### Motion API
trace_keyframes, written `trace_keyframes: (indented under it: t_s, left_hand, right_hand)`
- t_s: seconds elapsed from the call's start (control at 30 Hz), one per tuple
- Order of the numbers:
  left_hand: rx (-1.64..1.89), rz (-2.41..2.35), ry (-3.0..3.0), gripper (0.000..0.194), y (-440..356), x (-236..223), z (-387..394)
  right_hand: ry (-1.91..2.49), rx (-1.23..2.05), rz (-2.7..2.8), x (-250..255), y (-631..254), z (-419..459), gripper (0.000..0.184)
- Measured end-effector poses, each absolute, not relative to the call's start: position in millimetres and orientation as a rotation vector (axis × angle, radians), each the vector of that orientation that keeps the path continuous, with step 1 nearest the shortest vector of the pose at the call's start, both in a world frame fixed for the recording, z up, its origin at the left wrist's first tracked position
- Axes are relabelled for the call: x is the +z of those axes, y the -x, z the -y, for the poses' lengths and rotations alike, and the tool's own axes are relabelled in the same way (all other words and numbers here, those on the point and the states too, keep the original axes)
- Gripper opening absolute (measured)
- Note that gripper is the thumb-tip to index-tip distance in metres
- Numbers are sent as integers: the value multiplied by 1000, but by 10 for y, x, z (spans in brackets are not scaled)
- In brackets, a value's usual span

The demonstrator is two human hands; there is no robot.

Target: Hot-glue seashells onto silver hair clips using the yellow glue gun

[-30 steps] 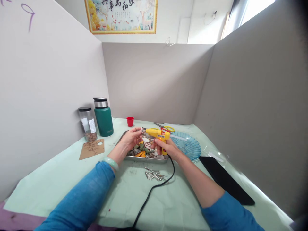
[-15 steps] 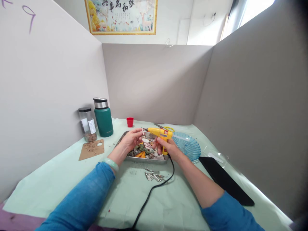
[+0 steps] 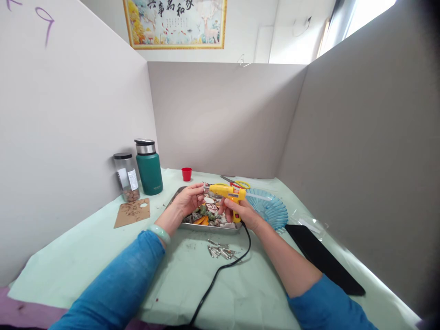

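My right hand (image 3: 237, 210) is wrapped round the grip of a yellow hot glue gun (image 3: 222, 190), with a clear glue stick (image 3: 258, 197) poking out of its back. The gun's nozzle points left, right at the fingertips of my left hand (image 3: 190, 200). Those fingers are closed in a pinch on a small pale piece (image 3: 205, 186), too small to name. Whether the nozzle touches it, I cannot tell. Below both hands lies a metal tray (image 3: 209, 228) of mixed stones and shells (image 3: 206, 215). Several small metal clips or pins (image 3: 222, 251) lie before the tray.
A black cord (image 3: 215, 277) runs from the gun to the front edge. Left stand a green flask (image 3: 149, 172), a clear jar (image 3: 127, 178) and a brown board (image 3: 132, 214). Behind are a red cup (image 3: 186, 174) and scissors (image 3: 242, 184); right, a blue plate (image 3: 271, 208) and black slab (image 3: 323, 259).
The glue gun has shifted slightly left, its nozzle closer to the small piece in my left fingers. Both hands keep their hold. The whole view has moved a little.
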State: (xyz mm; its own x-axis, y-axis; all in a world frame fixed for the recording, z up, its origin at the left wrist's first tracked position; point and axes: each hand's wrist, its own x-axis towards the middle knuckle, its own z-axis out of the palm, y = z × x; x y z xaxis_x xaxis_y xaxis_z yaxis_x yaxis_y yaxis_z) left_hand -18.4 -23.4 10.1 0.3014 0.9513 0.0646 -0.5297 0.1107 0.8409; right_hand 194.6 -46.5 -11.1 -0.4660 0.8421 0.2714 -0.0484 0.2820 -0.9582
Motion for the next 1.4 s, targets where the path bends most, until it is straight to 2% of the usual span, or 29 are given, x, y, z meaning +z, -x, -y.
trace_keyframes:
  t_s: [0.9,1.4]
  left_hand:
    - [1159,-586,-892,14,160,148,285]
    - [1162,-591,-944,19,159,139,279]
  right_hand:
    - [691,1335,1675,-118,-1963,461,37]
    - [689,1337,1647,-97,-1943,488,38]
